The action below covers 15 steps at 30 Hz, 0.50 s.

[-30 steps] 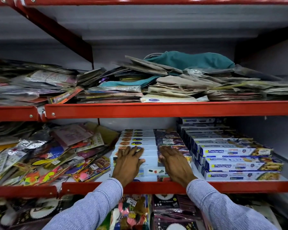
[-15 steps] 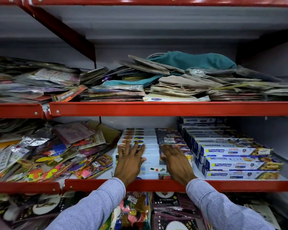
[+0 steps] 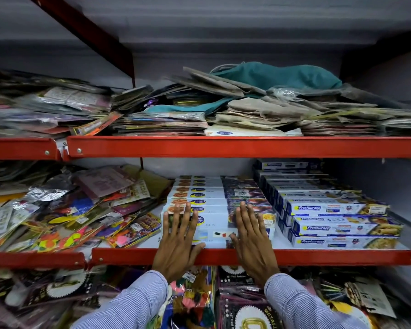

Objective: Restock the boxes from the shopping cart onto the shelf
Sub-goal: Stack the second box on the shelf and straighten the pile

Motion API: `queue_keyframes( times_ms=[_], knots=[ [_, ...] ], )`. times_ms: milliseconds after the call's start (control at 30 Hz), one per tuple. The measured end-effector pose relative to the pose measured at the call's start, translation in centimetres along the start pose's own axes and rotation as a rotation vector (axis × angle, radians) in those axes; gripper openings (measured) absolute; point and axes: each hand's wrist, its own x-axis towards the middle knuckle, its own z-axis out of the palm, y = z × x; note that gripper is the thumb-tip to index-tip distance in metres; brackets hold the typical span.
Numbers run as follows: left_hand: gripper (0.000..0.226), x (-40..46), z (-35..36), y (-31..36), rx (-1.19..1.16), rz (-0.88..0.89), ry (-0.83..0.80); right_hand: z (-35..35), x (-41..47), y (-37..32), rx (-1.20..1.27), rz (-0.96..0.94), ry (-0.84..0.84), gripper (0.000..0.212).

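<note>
A stack of long white cling-film boxes (image 3: 209,211) lies on the middle shelf (image 3: 318,256), front row at the shelf's red edge. My left hand (image 3: 178,243) lies flat, fingers spread, against the front left of the stack. My right hand (image 3: 252,236) lies flat on its right part, fingers together and pointing back. Neither hand grips a box. To the right stands a stepped stack of blue-and-white Freshwrapp boxes (image 3: 337,219). The shopping cart is out of view.
Loose colourful party packets (image 3: 69,214) pile up on the left of the same shelf. The upper shelf (image 3: 223,146) holds flat packets and a teal cloth bag (image 3: 278,74). Foil balloon packs (image 3: 242,305) hang below. A grey wall closes the right side.
Both hands have slid back toward me along the white boxes, from the top of the stack to its front face. The view has tilted slightly upward.
</note>
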Motion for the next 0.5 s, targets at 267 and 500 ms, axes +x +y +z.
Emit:
queue_keyframes(
  times_ms=[267, 500],
  knots=[
    [0.088, -0.8, 0.9, 0.1, -0.023, 0.016, 0.005, 1.4, -1.8, -0.2, 0.047, 0.027, 0.021, 0.071],
    [0.09, -0.5, 1.9, -0.1, -0.034, 0.02, 0.019, 2.5, -1.6, -0.2, 0.023, 0.038, 0.021, 0.072]
  ],
)
